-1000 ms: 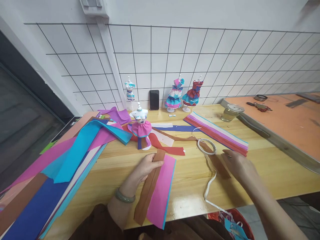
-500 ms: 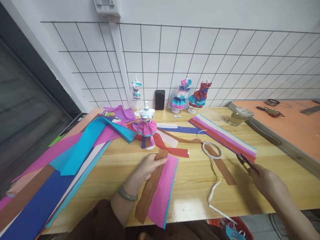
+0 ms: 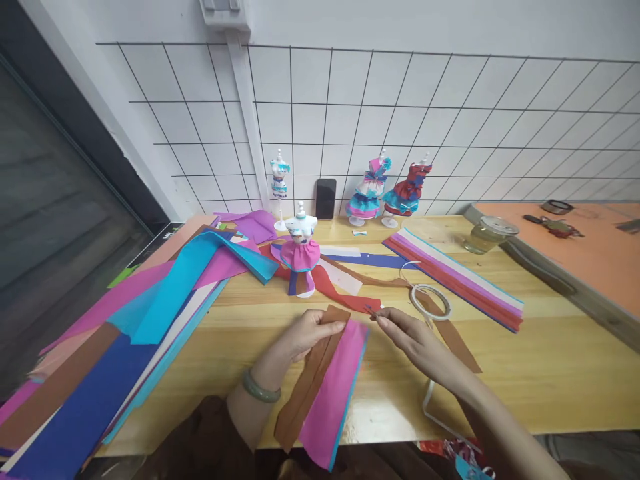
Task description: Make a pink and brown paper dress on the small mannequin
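Observation:
My left hand (image 3: 306,333) pinches the top of a folded brown strip (image 3: 313,383), which lies along a pink sheet with a turquoise edge (image 3: 334,393). Just right of the sheet's top corner, my right hand (image 3: 407,333) is closed on scissors (image 3: 373,312), mostly hidden by its fingers, with the tips pointing left. Behind my left hand stands a small white mannequin (image 3: 301,230) in a pink ruffled skirt. A red strip (image 3: 345,297) lies beyond the scissors. A roll of white tape (image 3: 430,302) rests to the right, over another brown strip (image 3: 457,343).
Long coloured strips (image 3: 165,293) cover the table's left side. At the back stand a phone (image 3: 326,199), a second mannequin (image 3: 280,180) and two dressed ones (image 3: 367,193). Striped layered sheets (image 3: 455,280) and a lidded cup (image 3: 490,235) are at the right.
My right hand has moved left with the scissors, from beside the striped sheets to near the pink sheet's top. My left hand still holds the brown strip. The view has shifted slightly.

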A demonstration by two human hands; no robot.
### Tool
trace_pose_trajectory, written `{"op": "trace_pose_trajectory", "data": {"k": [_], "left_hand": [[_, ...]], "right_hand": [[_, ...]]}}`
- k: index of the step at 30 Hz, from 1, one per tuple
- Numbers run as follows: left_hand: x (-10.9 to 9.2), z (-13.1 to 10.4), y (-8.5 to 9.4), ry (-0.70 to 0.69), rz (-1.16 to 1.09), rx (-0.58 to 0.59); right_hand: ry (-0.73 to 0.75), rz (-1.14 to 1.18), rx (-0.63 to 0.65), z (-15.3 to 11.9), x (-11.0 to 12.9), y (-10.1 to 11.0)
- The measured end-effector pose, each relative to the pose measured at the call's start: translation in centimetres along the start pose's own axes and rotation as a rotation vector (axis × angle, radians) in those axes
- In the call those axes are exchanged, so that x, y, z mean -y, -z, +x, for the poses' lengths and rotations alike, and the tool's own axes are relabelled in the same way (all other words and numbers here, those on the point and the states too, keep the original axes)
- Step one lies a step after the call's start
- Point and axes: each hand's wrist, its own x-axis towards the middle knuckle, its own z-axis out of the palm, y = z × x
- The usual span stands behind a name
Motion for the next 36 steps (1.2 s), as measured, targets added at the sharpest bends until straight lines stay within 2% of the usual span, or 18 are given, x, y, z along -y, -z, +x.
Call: {"op": "trace_pose_trajectory", "data": {"k": [5,15,25,36], "left_hand": [[0.1,0.2,0.1,0.018,0.001,-0.058],[-0.2,0.1,-0.1,-0.059,0.052,-0.018],[0.0,0.2,0.0,0.017,0.064,-0.072],[-0.1,0.2,0.0,-0.063,0.053,0.038]], "right_hand": [[0.047,-0.095,0.086,1.3,0.4,-0.6],[0.040,-0.073,0.158,1.7,-0.8,-0.7],[0.034,-0.041,0.198,1.3,-0.8,-0.7],[0.046,-0.061,0.237,1.5,-0.2,-1.2]]}}
